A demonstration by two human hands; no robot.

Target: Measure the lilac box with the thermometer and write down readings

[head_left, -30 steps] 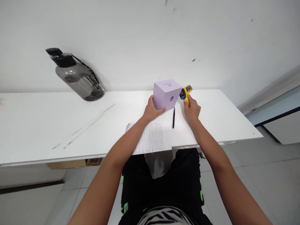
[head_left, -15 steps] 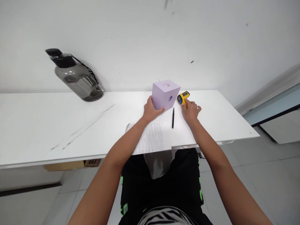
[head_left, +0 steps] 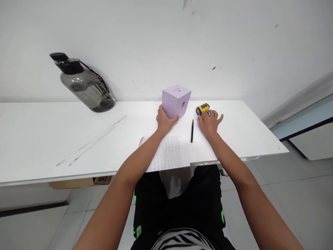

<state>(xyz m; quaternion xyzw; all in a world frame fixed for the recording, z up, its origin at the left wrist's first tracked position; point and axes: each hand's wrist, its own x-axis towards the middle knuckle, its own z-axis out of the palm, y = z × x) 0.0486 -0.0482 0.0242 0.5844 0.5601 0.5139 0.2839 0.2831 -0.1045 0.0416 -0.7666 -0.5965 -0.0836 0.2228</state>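
On the near side of the box (head_left: 173, 102) come the person's black trousers (head_left: 179, 215), with pale floor tiles (head_left: 275, 194) either side. Then the white table (head_left: 52, 132) begins, a sheet of paper (head_left: 169, 151) with rows of writing at its near edge, this way from the box. A black pen (head_left: 192, 131) lies between paper and box, a little to the box's right. Farther in, the right hand (head_left: 210, 124) touches a yellow thermometer (head_left: 202, 108) just right of the box; its fingers look loosely spread, and I cannot tell whether they grip. The left hand (head_left: 165, 121) grasps the box by its lower part. By my reading, the thermometer is already down on the table, while neither hand is free yet; whether the box rests fully there I cannot tell. Well left of the box stands a grey bottle (head_left: 84, 86). Behind everything rises a white, scuffed wall (head_left: 156, 41).
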